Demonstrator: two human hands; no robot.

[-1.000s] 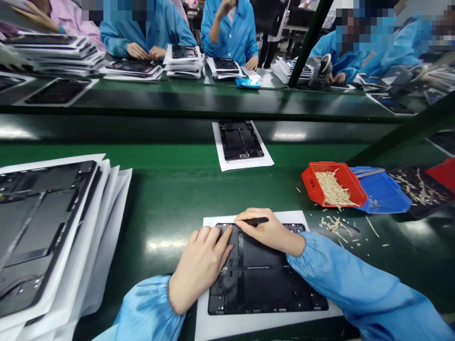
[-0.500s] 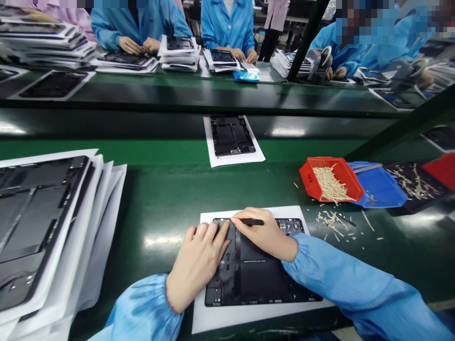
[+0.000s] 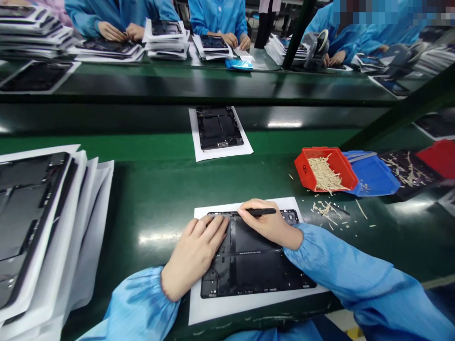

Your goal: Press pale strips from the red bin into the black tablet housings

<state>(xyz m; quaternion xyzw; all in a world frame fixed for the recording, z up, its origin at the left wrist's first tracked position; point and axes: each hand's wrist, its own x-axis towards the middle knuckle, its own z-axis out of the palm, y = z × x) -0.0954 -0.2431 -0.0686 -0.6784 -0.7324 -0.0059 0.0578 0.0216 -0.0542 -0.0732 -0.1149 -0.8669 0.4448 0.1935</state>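
Note:
A black tablet back housing (image 3: 256, 270) lies flat on a white sheet (image 3: 249, 310) in front of me. My left hand (image 3: 195, 251) rests with its fingers spread on the housing's upper left part, holding nothing. My right hand (image 3: 268, 227) grips a slim black pen-shaped tool (image 3: 261, 212) and presses it along the housing's top edge. The tool's tip is hidden by my fingers. Blue sleeves cover both forearms.
Several housings on white sheets stack up at the left (image 3: 35, 213). A lone housing (image 3: 217, 128) lies farther along the green bench. To the right are a red bin of wooden sticks (image 3: 325, 169), a blue tray (image 3: 373, 175) and loose sticks (image 3: 327, 210). Co-workers in blue work across the bench.
The whole scene has shifted left and up as my view turned. My right hand and its tool have slid slightly rightward along the housing's top edge.

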